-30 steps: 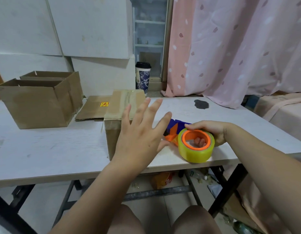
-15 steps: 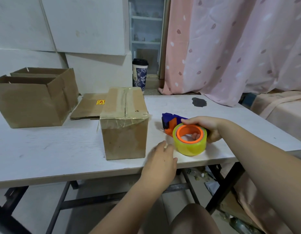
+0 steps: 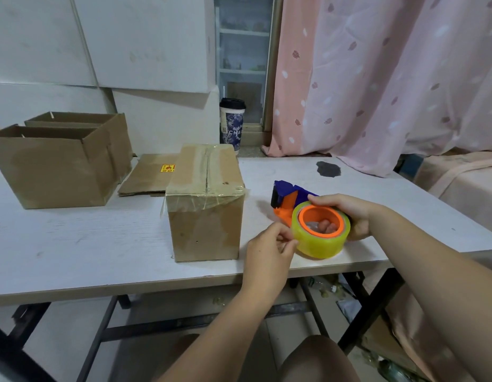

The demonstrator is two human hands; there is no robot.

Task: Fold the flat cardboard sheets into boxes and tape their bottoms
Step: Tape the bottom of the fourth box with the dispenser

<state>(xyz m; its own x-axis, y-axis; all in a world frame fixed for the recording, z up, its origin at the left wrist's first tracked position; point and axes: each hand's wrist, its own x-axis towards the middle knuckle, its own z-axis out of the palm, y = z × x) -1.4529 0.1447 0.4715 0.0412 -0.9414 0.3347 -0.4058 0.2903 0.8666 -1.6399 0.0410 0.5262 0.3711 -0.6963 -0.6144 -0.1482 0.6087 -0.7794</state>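
- Left hand (image 3: 266,252): bare from knuckles to wrist, slim, with short fingers (the nails are too small to judge).
- Left forearm (image 3: 225,323): bare along its whole visible length, smooth and narrow, running out of sight at about 6 o'clock.
- Right hand (image 3: 352,216): bare as well, with rounded knuckles and a broad back.
- Right forearm (image 3: 432,274): bare right to the edge at about 4 o'clock. It looks thicker near the camera (the wide lens swells it).
- Right knee (image 3: 319,359): a bare, rounded knee low at 6 o'clock, in shadow under the arms.
- Left knee (image 3: 184,344): a dimmer bare curve toward 7 o'clock, mostly hidden by the left forearm.
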